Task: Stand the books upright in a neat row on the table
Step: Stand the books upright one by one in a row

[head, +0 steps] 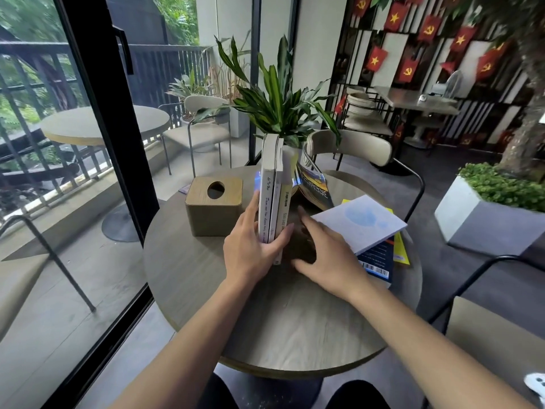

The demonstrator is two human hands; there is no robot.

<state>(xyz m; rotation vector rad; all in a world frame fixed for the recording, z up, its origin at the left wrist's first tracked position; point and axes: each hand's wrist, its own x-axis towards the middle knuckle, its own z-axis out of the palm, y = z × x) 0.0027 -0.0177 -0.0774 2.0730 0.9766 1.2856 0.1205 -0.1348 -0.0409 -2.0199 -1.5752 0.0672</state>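
Three pale books stand upright, spines toward me, near the middle of the round wooden table. My left hand grips their lower spines, fingers along the left cover and thumb across the front. My right hand hovers just right of them with fingers spread, holding nothing. A dark book with a yellow and blue cover leans tilted behind the upright ones. At the right lies a flat stack: a lavender book on top of a dark blue book and a yellow one.
A wooden tissue box sits left of the upright books. A potted plant stands at the table's far edge. Chairs surround the table, a glass sliding door is on the left, and a white planter on the right.
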